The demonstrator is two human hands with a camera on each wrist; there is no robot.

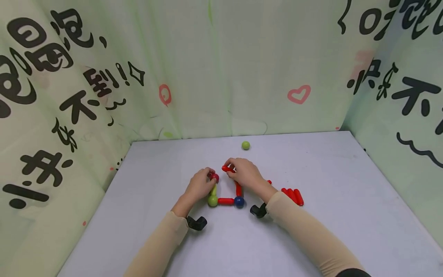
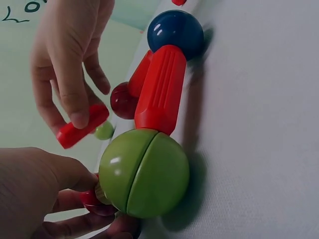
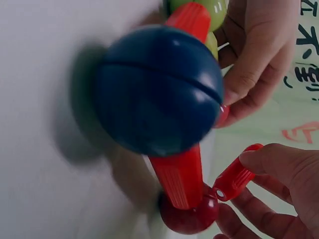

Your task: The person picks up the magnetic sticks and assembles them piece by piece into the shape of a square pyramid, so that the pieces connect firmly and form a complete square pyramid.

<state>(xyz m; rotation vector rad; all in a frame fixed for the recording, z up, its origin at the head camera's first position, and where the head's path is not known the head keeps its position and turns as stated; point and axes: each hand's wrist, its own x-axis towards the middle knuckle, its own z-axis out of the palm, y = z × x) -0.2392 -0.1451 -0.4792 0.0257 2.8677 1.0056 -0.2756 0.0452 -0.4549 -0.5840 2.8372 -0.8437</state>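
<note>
A near red rod [image 1: 226, 201] joins a green ball [image 1: 212, 201] to a blue ball [image 1: 239, 202] on the table [image 1: 225, 242]. A side red rod [image 3: 179, 181] extends from the blue ball to a dark red ball [image 3: 187, 217]. The left hand [image 1: 200, 184] pinches a red ball [image 1: 215, 177] between thumb and fingers. The right hand [image 1: 247, 175] likewise pinches a third red rod [image 1: 226, 169]. A lime ball [image 1: 245, 145] sits near the table's far edge.

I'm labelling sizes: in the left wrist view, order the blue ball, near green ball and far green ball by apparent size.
Near green ball
Blue ball
Far green ball
Nearness leaves true sizes unsure.
</note>
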